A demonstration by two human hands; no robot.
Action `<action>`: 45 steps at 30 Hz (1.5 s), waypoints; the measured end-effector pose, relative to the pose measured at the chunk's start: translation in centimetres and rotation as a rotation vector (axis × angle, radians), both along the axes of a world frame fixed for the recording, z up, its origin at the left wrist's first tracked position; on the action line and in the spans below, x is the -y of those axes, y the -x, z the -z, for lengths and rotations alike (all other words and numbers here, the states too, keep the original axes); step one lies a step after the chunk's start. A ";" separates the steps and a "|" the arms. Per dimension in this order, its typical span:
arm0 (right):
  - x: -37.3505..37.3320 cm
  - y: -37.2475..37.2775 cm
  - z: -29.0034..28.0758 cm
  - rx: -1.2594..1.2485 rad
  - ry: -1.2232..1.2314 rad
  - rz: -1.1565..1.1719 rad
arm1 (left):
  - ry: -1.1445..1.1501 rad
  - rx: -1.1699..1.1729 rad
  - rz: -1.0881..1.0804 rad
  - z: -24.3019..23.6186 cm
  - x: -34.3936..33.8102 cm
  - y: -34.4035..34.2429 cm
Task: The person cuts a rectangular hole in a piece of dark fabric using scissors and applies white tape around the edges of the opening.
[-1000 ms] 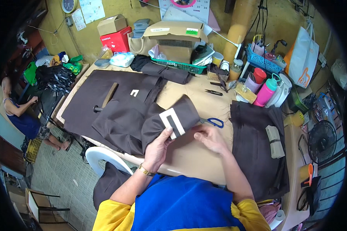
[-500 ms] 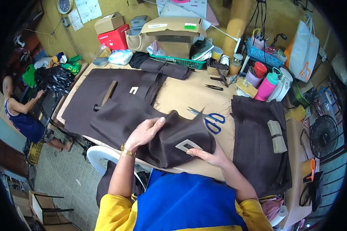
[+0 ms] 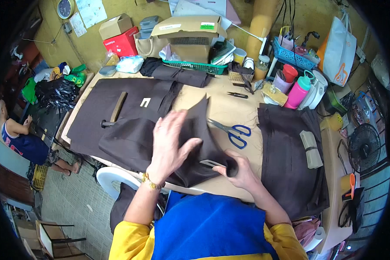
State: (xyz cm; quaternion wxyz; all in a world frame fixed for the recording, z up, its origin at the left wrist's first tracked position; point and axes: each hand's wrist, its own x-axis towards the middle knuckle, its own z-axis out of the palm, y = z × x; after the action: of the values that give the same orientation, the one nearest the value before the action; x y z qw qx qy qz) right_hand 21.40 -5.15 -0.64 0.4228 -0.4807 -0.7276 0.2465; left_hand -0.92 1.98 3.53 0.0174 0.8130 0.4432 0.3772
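Observation:
A dark brown piece of fabric [image 3: 188, 160] is bunched and raised at the table's front edge. My right hand [image 3: 242, 170] is closed on its right side, the thumb pressing on a small pale flat template [image 3: 212, 164] that lies against the cloth. Fingers stretched out and thumb apart, my left hand [image 3: 171, 147] is over the middle of the same fabric; whether its palm touches cannot be seen. Blue-handled scissors [image 3: 234, 131] lie just beyond my right hand, blades partly apart. Left of my hands, a hammer [image 3: 117, 108] and a pale notched piece [image 3: 145, 102] rest on more dark fabric [image 3: 95, 102].
On the right lies a dark fabric stack [image 3: 286, 173] with a rolled beige bundle [image 3: 311, 149]. Farther back are a small dark cutter [image 3: 237, 95], a pink bottle [image 3: 298, 93] and a green basket [image 3: 195, 67]. A person [image 3: 21, 134] works at the far left.
My left hand has let go of the fabric edge and opened out over it. The fabric's corner now stands up, and my right hand has tilted the template.

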 end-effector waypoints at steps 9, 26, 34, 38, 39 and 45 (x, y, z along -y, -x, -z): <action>0.4 -1.3 -1.1 0.001 0.652 0.092 | 0.203 0.076 0.077 1.8 -4.5 0.9; -2.0 -0.5 2.3 -0.727 0.786 0.008 | -0.259 0.244 0.115 -1.7 1.2 -0.6; -2.6 0.5 1.5 -0.735 0.715 -0.081 | 0.302 0.267 0.166 -1.1 2.2 -0.9; -2.7 -0.1 1.9 -0.625 0.809 -0.121 | 0.496 0.041 0.225 -1.4 0.6 0.5; -2.8 -0.7 1.1 -0.484 0.878 -0.149 | 0.414 0.051 0.257 -1.0 0.3 1.1; -6.2 -4.5 1.0 -0.325 0.079 -0.247 | 0.706 0.496 0.484 -0.9 0.9 1.7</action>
State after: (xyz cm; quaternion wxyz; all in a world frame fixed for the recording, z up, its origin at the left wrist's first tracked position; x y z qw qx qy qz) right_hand 25.85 1.05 -1.63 0.4818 -0.3581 -0.6931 0.3991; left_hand -2.66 1.04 4.47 0.4838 0.7228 0.3247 0.3716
